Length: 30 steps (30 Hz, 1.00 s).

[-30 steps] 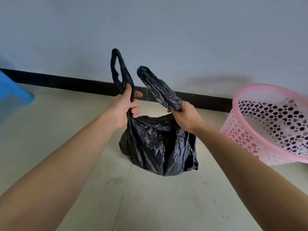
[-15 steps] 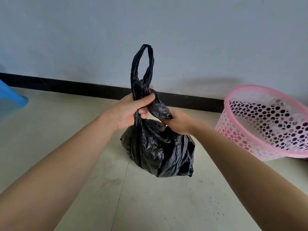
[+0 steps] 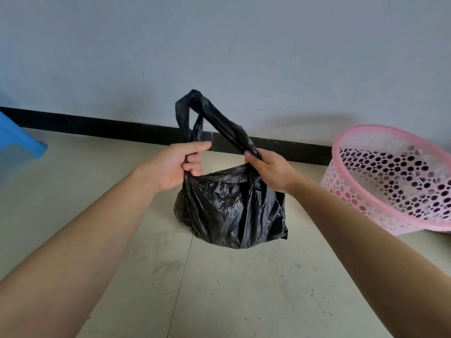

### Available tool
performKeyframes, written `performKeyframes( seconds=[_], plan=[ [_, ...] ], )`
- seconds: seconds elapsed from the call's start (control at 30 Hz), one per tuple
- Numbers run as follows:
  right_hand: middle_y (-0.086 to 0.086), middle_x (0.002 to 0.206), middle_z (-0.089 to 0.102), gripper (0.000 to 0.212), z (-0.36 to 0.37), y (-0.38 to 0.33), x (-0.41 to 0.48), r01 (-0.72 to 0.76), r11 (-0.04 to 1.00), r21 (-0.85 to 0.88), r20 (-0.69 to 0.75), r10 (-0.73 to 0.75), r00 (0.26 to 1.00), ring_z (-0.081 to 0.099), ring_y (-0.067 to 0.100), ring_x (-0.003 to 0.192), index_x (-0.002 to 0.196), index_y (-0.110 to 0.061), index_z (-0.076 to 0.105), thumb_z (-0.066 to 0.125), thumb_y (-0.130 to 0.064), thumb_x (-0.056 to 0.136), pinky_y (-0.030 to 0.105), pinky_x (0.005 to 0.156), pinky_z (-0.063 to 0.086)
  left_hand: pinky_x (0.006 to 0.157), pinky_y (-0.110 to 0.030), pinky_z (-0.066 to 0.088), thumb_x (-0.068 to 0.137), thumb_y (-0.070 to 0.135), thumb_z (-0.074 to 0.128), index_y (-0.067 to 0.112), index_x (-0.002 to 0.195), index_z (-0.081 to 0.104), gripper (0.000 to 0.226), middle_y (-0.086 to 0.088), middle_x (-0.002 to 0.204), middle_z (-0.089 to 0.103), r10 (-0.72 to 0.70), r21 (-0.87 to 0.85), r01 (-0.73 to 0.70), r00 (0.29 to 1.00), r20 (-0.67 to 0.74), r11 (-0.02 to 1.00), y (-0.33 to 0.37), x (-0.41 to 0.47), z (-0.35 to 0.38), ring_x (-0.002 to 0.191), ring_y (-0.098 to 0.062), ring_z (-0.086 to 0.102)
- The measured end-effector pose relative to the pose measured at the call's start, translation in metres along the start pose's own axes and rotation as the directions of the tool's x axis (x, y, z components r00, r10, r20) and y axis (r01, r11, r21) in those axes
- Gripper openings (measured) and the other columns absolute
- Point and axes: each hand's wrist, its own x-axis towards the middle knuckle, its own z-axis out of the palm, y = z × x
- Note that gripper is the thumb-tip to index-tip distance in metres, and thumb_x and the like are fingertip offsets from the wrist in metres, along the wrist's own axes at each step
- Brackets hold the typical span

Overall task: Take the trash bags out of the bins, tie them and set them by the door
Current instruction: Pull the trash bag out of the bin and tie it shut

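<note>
A black trash bag (image 3: pixel 229 211) hangs in front of me above the floor, crumpled and partly full. My left hand (image 3: pixel 179 164) grips the base of the bag's left handle. My right hand (image 3: pixel 271 169) pinches the base of the right handle. The two handle loops (image 3: pixel 202 113) rise above my hands and cross each other at the top. A pink perforated bin (image 3: pixel 395 181) lies tilted on the floor to the right, with no bag in it.
A grey wall with a black baseboard (image 3: pixel 109 129) runs across behind the bag. A blue plastic object (image 3: pixel 17 140) shows at the left edge. The pale tiled floor (image 3: pixel 219 289) below has dirt specks.
My hands have moved apart again after coming together. The handles, held apart a second ago, now cross above my hands.
</note>
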Motion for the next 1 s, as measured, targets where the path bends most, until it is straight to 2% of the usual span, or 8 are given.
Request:
performKeyframes(
  seconds=[0.1,0.23,0.33,0.53,0.63,0.73,0.9,1.0],
  plan=[
    [-0.002,0.071,0.045,0.033,0.001,-0.009,-0.001,0.066,0.997,0.033,-0.037,-0.065,0.997,0.042,0.012,0.063,0.082,-0.019,0.050,0.038,-0.038,0.106,0.022,0.057,0.033,0.053,-0.020,0.035,0.060,0.027,0.094,0.025,0.077,0.047,0.049,0.006,0.061,0.029,-0.007,0.120,-0.010,0.990,0.142,0.993,-0.003,-0.002,-0.008,0.053,-0.009,0.028],
    [-0.001,0.069,0.046,0.032,0.008,-0.019,0.001,0.075,0.985,-0.154,0.206,-0.042,0.978,0.042,0.013,0.061,0.079,-0.023,0.046,0.038,-0.036,0.106,0.029,0.059,0.033,0.052,-0.020,0.032,0.059,0.033,0.095,0.023,0.074,0.063,0.036,0.005,0.064,0.028,-0.019,0.141,-0.009,0.980,0.198,0.990,-0.005,-0.005,-0.007,0.053,-0.008,0.027],
    [-0.003,0.069,0.048,0.033,0.017,-0.012,0.000,0.068,0.956,-0.285,0.276,0.014,0.961,0.045,0.015,0.064,0.080,-0.019,0.046,0.037,-0.036,0.106,0.033,0.060,0.033,0.051,-0.023,0.025,0.067,0.048,0.087,0.026,0.061,0.048,0.045,0.005,0.063,0.025,-0.072,0.154,0.049,0.986,0.148,0.987,-0.007,-0.008,0.001,0.052,-0.010,0.019],
    [-0.003,0.069,0.050,0.033,0.022,-0.015,0.001,0.094,0.964,-0.248,0.287,-0.020,0.958,0.046,0.014,0.060,0.083,-0.019,0.051,0.039,-0.039,0.106,0.030,0.059,0.034,0.046,-0.023,0.016,0.093,0.048,0.062,0.028,0.054,0.045,0.047,0.004,0.061,0.009,-0.044,0.229,0.046,0.999,-0.012,0.972,-0.009,-0.009,0.014,0.046,-0.011,0.011],
    [0.001,0.070,0.053,0.031,0.017,-0.007,0.004,0.081,0.985,-0.152,0.252,-0.041,0.967,0.049,0.017,0.063,0.083,-0.020,0.058,0.047,-0.043,0.102,0.033,0.064,0.038,0.045,-0.022,0.020,0.095,0.047,0.057,0.022,0.074,0.061,0.033,0.005,0.056,0.018,-0.030,0.156,0.023,0.999,0.046,0.988,-0.010,-0.009,0.016,0.043,-0.008,0.016],
    [0.011,0.085,0.069,0.034,0.015,0.002,0.004,0.034,0.999,-0.034,0.258,-0.024,0.966,0.065,0.031,0.080,0.095,-0.019,0.066,0.056,-0.052,0.095,0.044,0.078,0.051,0.047,-0.022,0.021,0.101,0.044,0.047,0.028,0.124,0.067,0.035,0.007,0.057,0.028,-0.004,-0.016,0.006,0.995,0.096,1.000,-0.015,-0.006,0.021,0.043,-0.006,0.019],
    [0.014,0.093,0.072,0.045,0.008,0.008,-0.001,-0.049,0.998,-0.036,0.297,0.057,0.953,0.065,0.031,0.077,0.099,-0.023,0.070,0.064,-0.064,0.081,0.044,0.075,0.052,0.048,-0.023,0.020,0.102,0.045,0.045,0.023,0.084,0.058,0.031,0.009,0.056,0.034,-0.038,-0.089,0.054,0.984,0.175,0.995,-0.015,-0.007,0.025,0.041,-0.006,0.024],
    [0.001,0.106,0.072,0.055,-0.001,0.017,-0.006,-0.137,0.990,-0.030,0.327,0.140,0.935,0.067,0.019,0.096,0.112,-0.021,0.067,0.071,-0.063,0.076,0.037,0.093,0.049,0.049,-0.024,0.021,0.101,0.046,0.047,0.022,0.079,0.053,0.033,0.009,0.057,0.034,-0.075,-0.033,0.084,0.975,0.210,0.996,-0.018,-0.008,0.026,0.042,-0.007,0.024]
  ],
)
